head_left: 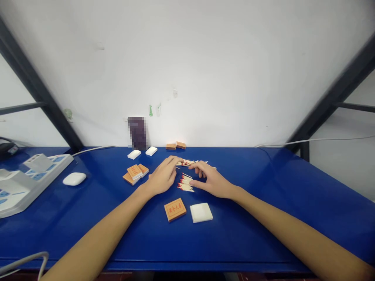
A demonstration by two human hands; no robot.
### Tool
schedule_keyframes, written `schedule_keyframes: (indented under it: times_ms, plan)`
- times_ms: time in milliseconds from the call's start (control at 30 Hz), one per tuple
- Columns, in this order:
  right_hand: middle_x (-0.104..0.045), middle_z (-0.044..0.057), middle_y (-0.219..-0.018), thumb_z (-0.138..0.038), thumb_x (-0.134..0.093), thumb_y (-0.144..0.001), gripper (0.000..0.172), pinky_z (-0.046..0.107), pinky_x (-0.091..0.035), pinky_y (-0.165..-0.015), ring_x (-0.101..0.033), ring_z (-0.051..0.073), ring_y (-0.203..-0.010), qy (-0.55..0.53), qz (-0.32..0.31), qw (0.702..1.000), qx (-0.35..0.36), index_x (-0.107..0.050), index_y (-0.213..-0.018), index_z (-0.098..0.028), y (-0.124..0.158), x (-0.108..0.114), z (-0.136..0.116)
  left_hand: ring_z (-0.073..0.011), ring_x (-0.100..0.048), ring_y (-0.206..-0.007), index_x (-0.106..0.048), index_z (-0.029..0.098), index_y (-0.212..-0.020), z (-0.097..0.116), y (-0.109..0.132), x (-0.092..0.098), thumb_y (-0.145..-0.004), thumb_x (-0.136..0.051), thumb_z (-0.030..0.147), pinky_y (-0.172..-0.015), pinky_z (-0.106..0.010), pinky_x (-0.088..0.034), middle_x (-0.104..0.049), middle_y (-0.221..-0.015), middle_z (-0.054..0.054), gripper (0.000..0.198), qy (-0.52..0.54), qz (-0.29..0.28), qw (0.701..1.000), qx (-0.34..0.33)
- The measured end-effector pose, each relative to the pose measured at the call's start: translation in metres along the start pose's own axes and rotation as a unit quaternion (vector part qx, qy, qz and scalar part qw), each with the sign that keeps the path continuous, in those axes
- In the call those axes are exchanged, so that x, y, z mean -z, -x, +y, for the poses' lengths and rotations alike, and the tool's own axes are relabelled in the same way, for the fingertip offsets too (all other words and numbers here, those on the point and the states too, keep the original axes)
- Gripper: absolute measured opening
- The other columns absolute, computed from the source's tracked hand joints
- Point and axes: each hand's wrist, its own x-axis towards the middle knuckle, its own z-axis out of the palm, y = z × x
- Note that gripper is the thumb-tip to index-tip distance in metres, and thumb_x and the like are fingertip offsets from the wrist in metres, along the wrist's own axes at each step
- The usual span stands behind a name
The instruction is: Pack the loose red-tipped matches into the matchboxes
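My left hand (165, 174) reaches over the blue table with its fingers stretched out and bent at the tips, at the near left edge of a loose pile of matches (190, 162). A single match lies close by its fingertips. Opposite it, my right hand (213, 180) has thumb and curled fingers apart, with the thumb touching a smaller group of matches (185, 184) whose red heads point left. Nearer to me lie an orange matchbox cover (175, 210) with red characters and a white matchbox tray (201, 212); neither hand touches them.
Several orange matchboxes (135, 173) are stacked left of my left hand. Two white trays (134, 154) and two brown-sided boxes (175, 146) sit near the wall. Farther left are a white rounded case (74, 179) and a power strip (43, 183). Dark metal posts flank the table (263, 222).
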Motion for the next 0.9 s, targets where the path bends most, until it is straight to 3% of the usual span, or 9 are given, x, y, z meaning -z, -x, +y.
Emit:
schedule_keyframes:
  times_ms: [133,333,567,667,900]
  plan:
    - [-0.054,0.005,-0.094,-0.024,-0.052,-0.092,0.015,0.033,-0.045,-0.077,-0.053,0.018,-0.083,0.059,0.063,0.996,0.030,-0.060,-0.104,-0.020,-0.002,0.000,0.007,-0.0253,-0.050,-0.118,-0.052,0.019,-0.125,-0.009,0.002,-0.001,-0.091,-0.039,0.011,-0.101,-0.045,-0.041,-0.052,-0.127,-0.011,0.037,-0.109,0.015,0.991,0.074]
    - [-0.060,0.009,-0.099,-0.011,-0.048,-0.086,0.026,0.038,-0.041,-0.081,-0.051,0.023,-0.090,0.213,0.085,0.973,0.030,-0.064,-0.105,-0.019,-0.006,0.000,0.017,-0.0312,-0.048,-0.121,-0.055,0.022,-0.127,-0.011,0.005,-0.006,-0.093,-0.040,0.018,-0.099,-0.053,-0.037,-0.049,-0.136,-0.014,0.037,-0.214,-0.054,0.973,0.070]
    - [-0.062,0.009,-0.098,-0.013,-0.050,-0.086,0.024,0.038,-0.040,-0.076,-0.052,0.024,-0.089,0.249,0.081,0.965,-0.009,-0.067,-0.103,-0.018,-0.007,-0.003,0.019,-0.0264,-0.053,-0.106,-0.060,0.020,-0.111,-0.006,0.004,-0.003,-0.093,-0.042,0.017,-0.093,-0.047,-0.040,-0.058,-0.116,-0.010,0.026,-0.187,-0.046,0.980,0.049]
    - [-0.063,0.009,-0.098,-0.013,-0.050,-0.087,0.023,0.038,-0.040,-0.078,-0.052,0.024,-0.091,0.229,0.075,0.970,0.013,-0.067,-0.101,-0.019,-0.007,-0.002,0.016,-0.0245,-0.052,-0.103,-0.062,0.021,-0.109,-0.003,0.003,-0.001,-0.093,-0.041,0.016,-0.091,-0.043,-0.042,-0.059,-0.109,-0.008,0.026,-0.160,-0.063,0.985,0.026]
    - [-0.062,0.008,-0.093,-0.024,-0.043,-0.097,0.026,0.038,-0.040,-0.082,-0.052,0.022,-0.089,0.194,-0.004,0.977,0.092,-0.069,-0.102,-0.019,-0.005,0.002,0.009,-0.0253,-0.052,-0.112,-0.065,0.023,-0.115,0.001,0.003,0.001,-0.095,-0.041,0.015,-0.094,-0.043,-0.043,-0.058,-0.121,-0.009,0.032,-0.146,-0.099,0.984,0.001]
